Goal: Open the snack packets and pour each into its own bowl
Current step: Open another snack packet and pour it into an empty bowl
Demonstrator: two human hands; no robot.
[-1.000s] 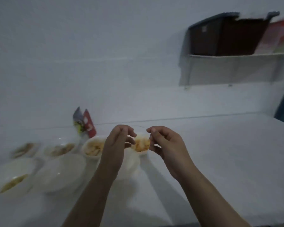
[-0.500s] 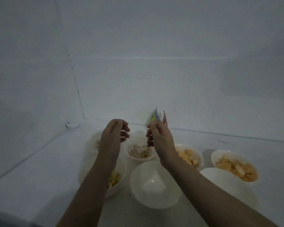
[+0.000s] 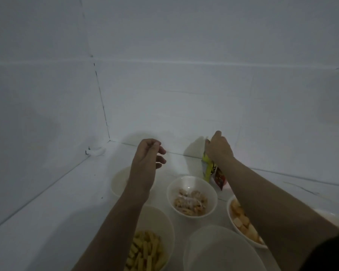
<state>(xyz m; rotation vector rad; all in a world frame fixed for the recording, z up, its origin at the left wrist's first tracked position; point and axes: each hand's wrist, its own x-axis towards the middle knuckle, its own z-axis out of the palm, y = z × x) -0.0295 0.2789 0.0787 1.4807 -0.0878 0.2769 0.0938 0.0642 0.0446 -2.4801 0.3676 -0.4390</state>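
Observation:
My right hand (image 3: 218,148) reaches to the back wall and pinches the top of the snack packets (image 3: 208,169), a yellow one and a red one standing upright. My left hand (image 3: 148,153) hovers above the far left bowl (image 3: 118,181) with loosely curled fingers, holding nothing. A white bowl (image 3: 192,196) holds pale mixed snacks. A near bowl (image 3: 155,241) holds yellow sticks. A right bowl (image 3: 243,222) holds orange and pale chunks, partly under my right forearm. An empty white bowl (image 3: 219,249) sits nearest.
The white counter (image 3: 47,222) runs into a corner of white walls at the left back. Another white bowl rim (image 3: 333,218) shows at the far right edge. A small white lump (image 3: 97,151) lies in the corner.
My right hand has moved forward and right onto the packets at the wall. My left hand has stayed raised and loosened its fingers. The view has tilted down slightly.

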